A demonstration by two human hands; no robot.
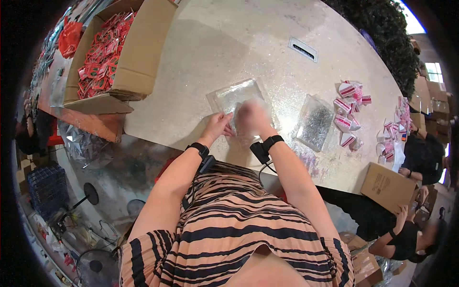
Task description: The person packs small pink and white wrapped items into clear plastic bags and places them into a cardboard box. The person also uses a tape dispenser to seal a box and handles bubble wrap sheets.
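Observation:
My left hand point(219, 126) is at the near left edge of a stack of clear plastic bags point(240, 90), its fingers bent and closed on a clear bag's edge. My right hand point(257, 118) is over the same stack, close beside the left one. Blur hides its fingers and anything they may hold. To the right lies a second clear plastic packet point(315, 123) with a dark, shiny middle, touched by neither hand. Both wrists wear black bands.
An open cardboard box point(138, 52) full of red tagged packets stands at the left. Pink-and-white wrapped pieces point(348, 107) are heaped at the right. A metal plate point(303, 49) is set in the table point(215, 38). At far right, people handle a brown carton point(388, 185).

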